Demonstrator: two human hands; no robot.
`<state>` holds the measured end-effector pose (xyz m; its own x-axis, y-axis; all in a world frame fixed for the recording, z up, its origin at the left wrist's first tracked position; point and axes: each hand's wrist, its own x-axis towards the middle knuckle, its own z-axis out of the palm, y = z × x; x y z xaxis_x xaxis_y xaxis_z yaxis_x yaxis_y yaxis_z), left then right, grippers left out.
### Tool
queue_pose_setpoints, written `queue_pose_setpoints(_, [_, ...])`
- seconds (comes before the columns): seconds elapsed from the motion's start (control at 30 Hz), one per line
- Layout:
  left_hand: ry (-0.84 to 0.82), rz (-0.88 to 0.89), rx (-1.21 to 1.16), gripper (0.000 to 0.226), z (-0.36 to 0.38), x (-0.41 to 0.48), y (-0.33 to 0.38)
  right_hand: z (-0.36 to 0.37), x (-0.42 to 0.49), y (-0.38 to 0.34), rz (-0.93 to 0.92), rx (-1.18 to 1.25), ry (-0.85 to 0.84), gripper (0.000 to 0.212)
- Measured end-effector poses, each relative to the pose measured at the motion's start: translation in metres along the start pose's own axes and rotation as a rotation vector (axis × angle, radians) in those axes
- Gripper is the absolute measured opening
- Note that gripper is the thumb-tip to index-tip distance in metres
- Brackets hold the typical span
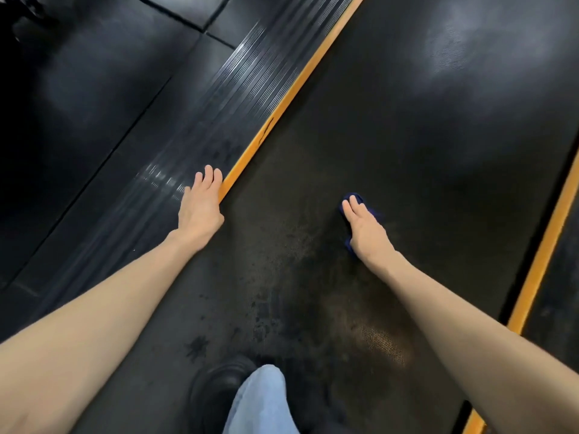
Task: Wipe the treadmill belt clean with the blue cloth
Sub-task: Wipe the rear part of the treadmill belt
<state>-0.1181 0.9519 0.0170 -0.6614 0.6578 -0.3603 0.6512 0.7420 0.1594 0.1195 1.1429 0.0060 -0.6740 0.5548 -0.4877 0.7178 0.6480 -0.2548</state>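
Note:
The black textured treadmill belt (pixel 407 136) runs from the near edge up to the far right, with damp dark patches and a worn brownish spot near me. My right hand (pixel 365 230) lies flat with straight fingers on the blue cloth (pixel 374 211), pressing it onto the belt's middle. Only the cloth's edges show around the hand. My left hand (pixel 200 205) rests flat with straight fingers on the ribbed black side rail (pixel 219 98), fingertips against the orange stripe (pixel 291 89) along the belt's left edge.
A second orange stripe (pixel 545 255) borders the belt on the right. Black rubber floor tiles (pixel 94 89) lie left of the rail. My knee in light blue jeans (pixel 260 402) and a black shoe (pixel 219 386) are on the belt at the bottom.

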Motion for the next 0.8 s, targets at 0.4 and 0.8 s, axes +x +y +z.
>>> queue_pose_setpoints(0.4, [-0.021,0.076,-0.014,0.088,0.009,0.002,-0.026,0.053,-0.005,0.014,-0.109,0.303,0.446,0.062])
queue_pose_setpoints(0.8, [-0.105,-0.043,-0.102,0.093,0.001,0.004,-0.014,0.06,0.001,0.017,-0.107,0.242,0.426,0.066])
